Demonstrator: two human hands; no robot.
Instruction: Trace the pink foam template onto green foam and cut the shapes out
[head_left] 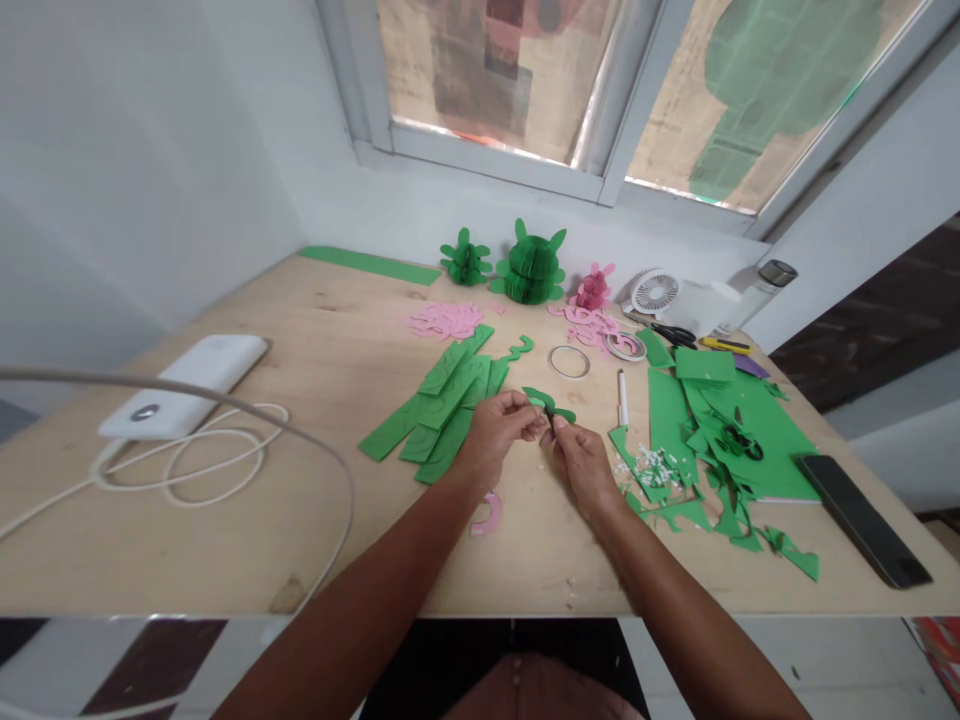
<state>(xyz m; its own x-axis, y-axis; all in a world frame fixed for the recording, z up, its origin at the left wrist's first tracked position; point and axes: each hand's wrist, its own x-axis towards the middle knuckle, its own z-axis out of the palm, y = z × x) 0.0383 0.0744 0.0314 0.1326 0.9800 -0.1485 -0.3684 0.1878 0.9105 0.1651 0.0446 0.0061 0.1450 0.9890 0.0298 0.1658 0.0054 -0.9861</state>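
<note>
My left hand is closed in a pinch, with a small green paper piece at its fingertips. Close beside it, my right hand grips a slim black tool whose kind is mostly hidden by the fingers. Just beyond both hands lies a curved green cutout. Green paper strips with drawn outlines overlap to the left of my left hand. A pink curved cutout rests near my left forearm, and a green curved one lies farther back.
Green scraps, white bits and a phone are at right. A white pen and tape ring lie ahead. Green honeycomb figure and fan stand behind. A white power bank with cable is left.
</note>
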